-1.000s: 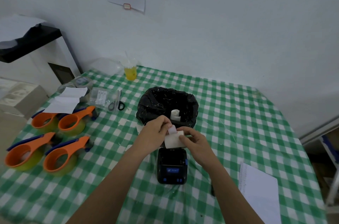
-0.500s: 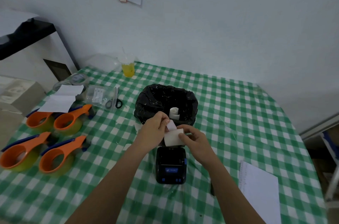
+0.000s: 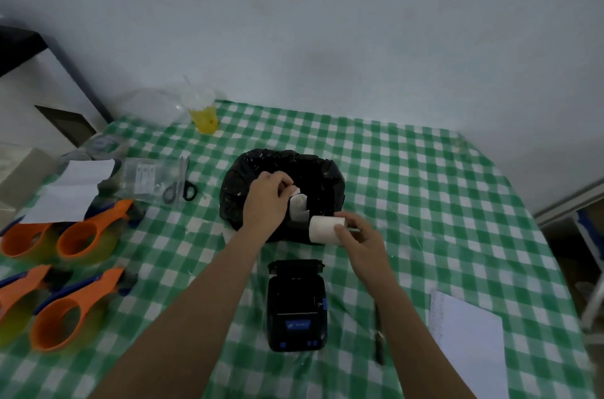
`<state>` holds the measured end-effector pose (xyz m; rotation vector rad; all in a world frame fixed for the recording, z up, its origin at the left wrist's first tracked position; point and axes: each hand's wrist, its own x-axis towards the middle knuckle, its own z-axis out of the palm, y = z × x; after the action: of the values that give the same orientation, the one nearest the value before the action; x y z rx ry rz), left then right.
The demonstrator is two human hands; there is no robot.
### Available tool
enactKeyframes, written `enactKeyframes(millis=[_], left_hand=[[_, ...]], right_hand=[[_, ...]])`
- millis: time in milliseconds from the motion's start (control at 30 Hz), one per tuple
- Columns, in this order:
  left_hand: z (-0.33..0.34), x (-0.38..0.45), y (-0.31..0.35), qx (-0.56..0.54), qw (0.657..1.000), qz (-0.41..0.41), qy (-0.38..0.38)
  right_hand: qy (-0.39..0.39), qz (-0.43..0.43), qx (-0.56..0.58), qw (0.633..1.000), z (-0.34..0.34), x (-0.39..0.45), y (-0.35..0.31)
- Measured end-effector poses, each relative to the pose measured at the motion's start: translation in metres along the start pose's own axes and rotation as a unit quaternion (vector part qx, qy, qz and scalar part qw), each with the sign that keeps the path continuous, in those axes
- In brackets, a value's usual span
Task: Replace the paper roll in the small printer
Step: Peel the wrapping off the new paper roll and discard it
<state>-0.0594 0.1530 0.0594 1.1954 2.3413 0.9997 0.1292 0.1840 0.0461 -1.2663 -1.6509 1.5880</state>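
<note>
A small black printer (image 3: 296, 305) with blue buttons lies on the green checked tablecloth, its lid open toward the far side. My right hand (image 3: 361, 240) holds a white paper roll (image 3: 323, 229) just beyond the printer. My left hand (image 3: 266, 197) is over the black-lined bin (image 3: 330, 179) and pinches a small piece of white paper (image 3: 295, 192). Another white roll remnant (image 3: 299, 209) sits inside the bin below that hand.
Several orange tape dispensers (image 3: 88, 238) lie at the left. Scissors (image 3: 180, 189), a clear bag and white paper (image 3: 75, 189) lie behind them. A yellow drink cup (image 3: 204, 114) stands by the wall. A white sheet (image 3: 470, 346) and a dark pen (image 3: 379, 338) lie at the right.
My left hand has pulled away from the roll and moved over the bin with a torn piece of paper. My right hand shifted the roll slightly right. The camera tilted down.
</note>
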Motion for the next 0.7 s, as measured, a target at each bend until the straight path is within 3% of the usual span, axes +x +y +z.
enactKeyframes(millis=[433,700], left_hand=[[0.035,0.049,-0.021,0.044,0.994,-0.033,-0.097],[0.046,0.053,-0.024,0.118,0.981,0.000,-0.155]], right_hand=[[0.026,0.022,0.019,0.999,-0.003,0.044,0.013],[0.023,0.024,0.022,0.999,-0.001,0.046,0.013]])
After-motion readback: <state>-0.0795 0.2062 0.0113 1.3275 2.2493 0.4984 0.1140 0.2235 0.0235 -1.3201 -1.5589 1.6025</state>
